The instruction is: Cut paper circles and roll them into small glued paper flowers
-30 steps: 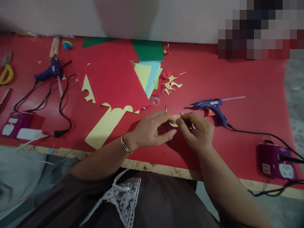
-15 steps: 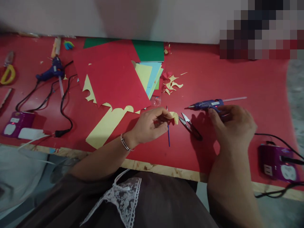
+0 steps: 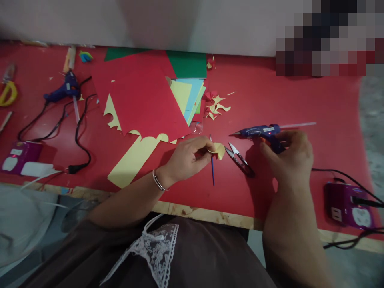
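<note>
My left hand (image 3: 192,158) pinches a small curled piece of yellow paper (image 3: 220,151) between thumb and fingertips, over the red table. My right hand (image 3: 289,158) is wrapped round the handle of a blue glue gun (image 3: 261,131), whose nozzle points left; a clear glue stick (image 3: 300,125) juts from its back. Below the gun lie small thread snips (image 3: 240,159) with their blades apart. A thin blue stick (image 3: 213,172) rests under the left hand's fingertips, its upper part partly hidden.
Stacked red paper (image 3: 144,96) and coloured sheets cover the table's middle, with a yellow strip (image 3: 132,164) in front. Yellow scraps (image 3: 217,107) lie beside them. At left are a second glue gun (image 3: 67,86), scissors (image 3: 9,92) and a purple power box (image 3: 22,156); another purple box (image 3: 348,204) stands right.
My right hand has lifted the glue gun slightly and its nozzle has shifted a little left. The yellow piece in my left hand has turned slightly.
</note>
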A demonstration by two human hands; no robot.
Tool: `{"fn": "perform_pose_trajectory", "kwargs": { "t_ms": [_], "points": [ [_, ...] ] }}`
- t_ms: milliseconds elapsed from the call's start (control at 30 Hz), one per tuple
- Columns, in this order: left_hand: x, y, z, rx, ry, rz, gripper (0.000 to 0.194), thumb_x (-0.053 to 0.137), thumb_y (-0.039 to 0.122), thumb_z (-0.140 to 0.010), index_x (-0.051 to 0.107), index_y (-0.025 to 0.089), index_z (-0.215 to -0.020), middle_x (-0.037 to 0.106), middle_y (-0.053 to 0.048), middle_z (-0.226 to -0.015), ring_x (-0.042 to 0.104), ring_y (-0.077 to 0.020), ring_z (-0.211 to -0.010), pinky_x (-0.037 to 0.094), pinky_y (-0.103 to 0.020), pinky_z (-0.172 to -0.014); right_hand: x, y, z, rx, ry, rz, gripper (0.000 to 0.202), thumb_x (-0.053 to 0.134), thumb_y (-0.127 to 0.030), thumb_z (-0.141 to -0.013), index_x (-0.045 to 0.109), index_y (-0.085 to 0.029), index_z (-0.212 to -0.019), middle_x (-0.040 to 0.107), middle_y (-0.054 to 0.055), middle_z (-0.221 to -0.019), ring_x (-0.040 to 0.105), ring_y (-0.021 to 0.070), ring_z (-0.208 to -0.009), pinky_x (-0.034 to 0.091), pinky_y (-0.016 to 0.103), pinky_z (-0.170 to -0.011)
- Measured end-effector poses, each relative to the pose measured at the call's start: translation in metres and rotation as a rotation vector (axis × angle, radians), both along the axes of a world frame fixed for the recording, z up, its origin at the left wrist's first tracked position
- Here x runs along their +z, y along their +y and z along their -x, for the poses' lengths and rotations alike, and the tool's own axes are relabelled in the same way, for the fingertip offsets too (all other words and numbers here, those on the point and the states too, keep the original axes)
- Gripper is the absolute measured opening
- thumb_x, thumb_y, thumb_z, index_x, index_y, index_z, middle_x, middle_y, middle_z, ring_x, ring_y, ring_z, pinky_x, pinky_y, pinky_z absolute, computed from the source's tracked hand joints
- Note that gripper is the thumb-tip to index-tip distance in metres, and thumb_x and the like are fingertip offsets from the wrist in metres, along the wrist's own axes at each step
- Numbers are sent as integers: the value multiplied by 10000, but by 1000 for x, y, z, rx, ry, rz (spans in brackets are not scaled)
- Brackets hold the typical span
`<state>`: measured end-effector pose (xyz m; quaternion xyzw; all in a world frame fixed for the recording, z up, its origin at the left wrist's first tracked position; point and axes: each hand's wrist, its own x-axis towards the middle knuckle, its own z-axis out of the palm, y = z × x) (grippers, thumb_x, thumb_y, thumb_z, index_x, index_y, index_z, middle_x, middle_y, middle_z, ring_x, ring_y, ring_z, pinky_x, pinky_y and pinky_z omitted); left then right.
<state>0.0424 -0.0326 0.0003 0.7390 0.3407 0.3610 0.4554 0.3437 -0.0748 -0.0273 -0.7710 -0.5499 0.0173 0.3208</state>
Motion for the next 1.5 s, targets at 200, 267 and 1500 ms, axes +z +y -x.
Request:
{"fn": "perform_pose_trajectory", "kwargs": {
  "t_ms": [200, 267, 1500],
  "points": [
    [2, 3, 3, 6, 78, -53, 92, 580, 116, -928, 613, 200, -910, 738, -3, -843, 707, -112, -727, 541, -236, -667, 18, -5, 24, 25, -9, -33, 413, 811, -459, -778, 631, -234, -1074, 691, 86, -1046, 628, 260, -850, 476, 418, -773],
    [2, 5, 3, 5, 145, -80, 134, 581, 71, -876, 614, 200, -879, 731, 9, -823, 690, -113, -719, 527, -240, -684, 20, -6, 27, 56, -31, -55, 402, 807, -457, -780, 633, -231, -1063, 703, 91, -1044, 626, 256, -849, 485, 414, -769],
    [2, 8, 5, -22, 213, -55, 116, 594, 95, -843, 648, 196, -857, 699, 25, -754, 653, -117, -689, 477, -241, -668, 29, -10, 32, 361, -154, -167, 254, 778, -415, -938, 561, -283, -939, 743, 74, -983, 650, 298, -890, 493, 469, -798]
  ]
}}
